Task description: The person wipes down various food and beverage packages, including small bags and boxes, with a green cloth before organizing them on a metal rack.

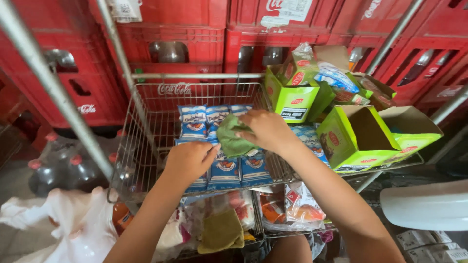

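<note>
Green cloth (233,137) bunched under right hand (265,129), fingers clamped on it, pressed onto blue-and-white packets (225,168) lined up in wire basket (146,131). Left hand (187,160) loosely curled, resting on packets just beside cloth. Lime-green cardboard boxes (352,139) close by to the right, red crates (204,34) behind.

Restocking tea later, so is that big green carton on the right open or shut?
Open: the green carton has its top flaps up, and the brown inside shows no contents.

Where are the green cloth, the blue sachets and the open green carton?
green cloth (231,138), head view, middle of the crumpled fabric.
blue sachets (254,169), head view, front of one packet lying in the basket.
open green carton (341,142), head view, its left outer wall.
</note>
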